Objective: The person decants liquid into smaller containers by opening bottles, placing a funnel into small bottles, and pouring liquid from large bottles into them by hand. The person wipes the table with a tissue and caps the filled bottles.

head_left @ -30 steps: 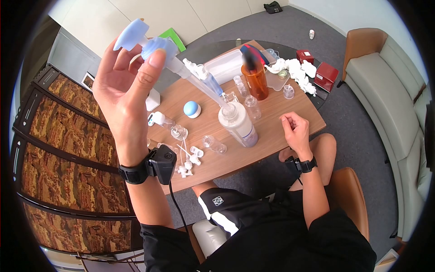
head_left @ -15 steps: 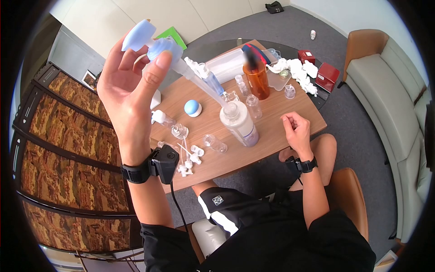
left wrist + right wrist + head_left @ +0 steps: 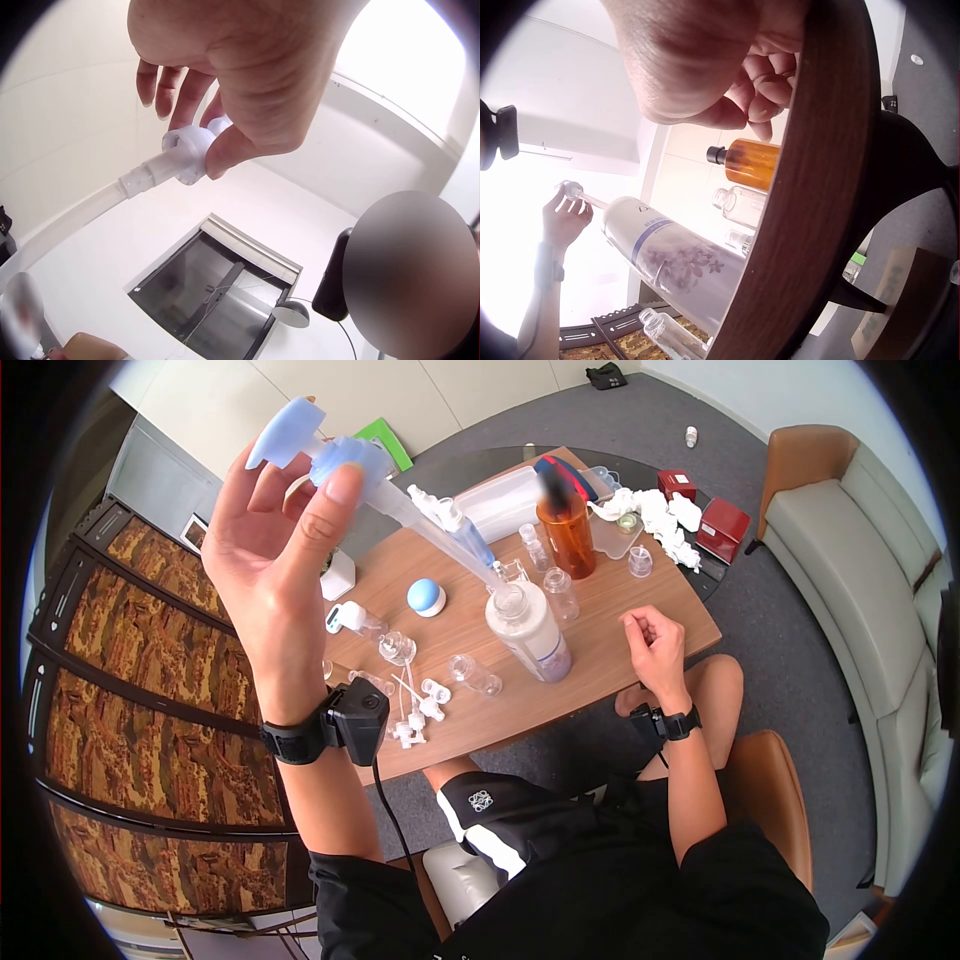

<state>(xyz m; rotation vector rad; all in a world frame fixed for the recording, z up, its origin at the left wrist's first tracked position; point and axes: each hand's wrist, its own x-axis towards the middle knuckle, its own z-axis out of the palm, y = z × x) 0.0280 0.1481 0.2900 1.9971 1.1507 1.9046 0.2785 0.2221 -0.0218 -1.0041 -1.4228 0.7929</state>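
My left hand point(image 3: 280, 560) holds a light-blue pump head point(image 3: 350, 463) high over the left of the table, thumb and fingers around its collar. From it a long translucent tube point(image 3: 440, 540) slants down to the neck of a large white bottle point(image 3: 527, 630) standing on the table; whether its tip is inside the neck is hard to tell. The left wrist view shows the thumb and fingers pinching the collar point(image 3: 189, 154). My right hand point(image 3: 655, 648) rests at the table's right front edge, fingers loosely curled, holding nothing. In the right wrist view the bottle point(image 3: 675, 255) has a purple flower print.
An amber bottle point(image 3: 567, 538), small clear bottles point(image 3: 475, 676) and a blue-topped jar point(image 3: 426, 598) stand or lie around the white bottle. White pump parts point(image 3: 413, 725) lie at the front left. White tissues point(image 3: 660, 525) and red boxes point(image 3: 720, 528) are at the back right.
My left hand, with the pump head, shifted slightly right and then back left. The white bottle and my right hand stay almost where they were.
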